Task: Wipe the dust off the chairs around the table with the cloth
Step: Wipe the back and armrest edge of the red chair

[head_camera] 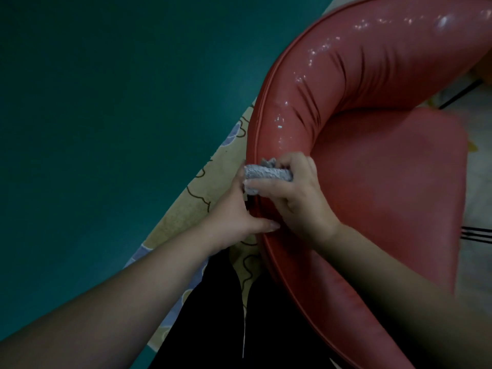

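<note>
Viewed from above, we see a red padded tub chair (372,182) with a curved backrest. Our right hand (295,198) grips a bunched grey cloth (267,173), fingers (292,162) curled round it, pressing it on the backrest's top near the piped outer edge. Our left hand (234,211) lies against that outer edge just below the cloth, fingers straight and touching the cloth's end, thumb on the piping. The backrest beyond the cloth glistens, which we judge to mean it is already wiped; the stretch nearer us, the seat and any other chairs appear left. No writing or label is legible. A patterned mat (202,187) borders green floor (106,102).
</note>
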{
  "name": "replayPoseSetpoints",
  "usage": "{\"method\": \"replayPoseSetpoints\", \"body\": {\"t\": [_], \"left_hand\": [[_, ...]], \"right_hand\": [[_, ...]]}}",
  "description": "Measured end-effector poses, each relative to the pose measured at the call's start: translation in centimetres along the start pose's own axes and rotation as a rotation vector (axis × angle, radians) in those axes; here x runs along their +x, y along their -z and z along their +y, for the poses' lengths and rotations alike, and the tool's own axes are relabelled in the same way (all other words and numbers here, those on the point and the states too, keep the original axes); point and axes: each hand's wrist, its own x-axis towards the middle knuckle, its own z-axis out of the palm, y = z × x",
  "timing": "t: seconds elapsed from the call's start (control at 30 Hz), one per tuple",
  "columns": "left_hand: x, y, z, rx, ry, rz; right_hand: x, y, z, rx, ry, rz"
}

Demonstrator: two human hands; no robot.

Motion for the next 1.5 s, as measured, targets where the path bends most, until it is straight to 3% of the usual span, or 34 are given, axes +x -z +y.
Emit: {"method": "replayPoseSetpoints", "body": {"t": [0.27,0.43,0.53,0.7,0.83,1.0,1.1,1.2,1.37,1.5], "left_hand": [[2.4,2.0,1.8,-0.051,-0.082,-0.075],[3.9,3.2,2.6,-0.027,-0.104,-0.116],[4.2,3.3,2.6,-0.017,-0.114,-0.118],[4.3,2.7,3.3,0.021,-0.182,0.035],[4.7,1.4,4.8,0.132,-0.259,0.300],[5.4,-2.0,5.3,0.142,-0.229,0.506],[5.8,-2.8,4.6,0.191,-0.236,0.614],[5.9,-3.0,4.3,0.233,-0.232,0.660],[6.0,-2.9,3.8,0.227,-0.194,0.662],[6.2,-3.0,3.8,0.249,-0.216,0.675]], "right_hand": [[5.1,-0.8,1.6,0.017,-0.181,0.239],[0.9,-0.7,1.7,0.082,-0.193,0.193],[4.4,-0.6,2.1,0.031,-0.238,0.240],[5.8,-0.8,2.1,0.059,-0.293,0.315],[2.6,-0.7,1.7,0.169,-0.362,0.273],[3.8,-1.3,2.0,0.144,-0.376,0.423],[4.9,-1.2,2.8,0.218,-0.495,0.519],[5.1,-1.1,2.9,0.231,-0.478,0.486],[3.0,-1.2,2.2,0.129,-0.237,0.289],[8.2,-0.4,4.0,0.000,-0.250,0.343]]}}
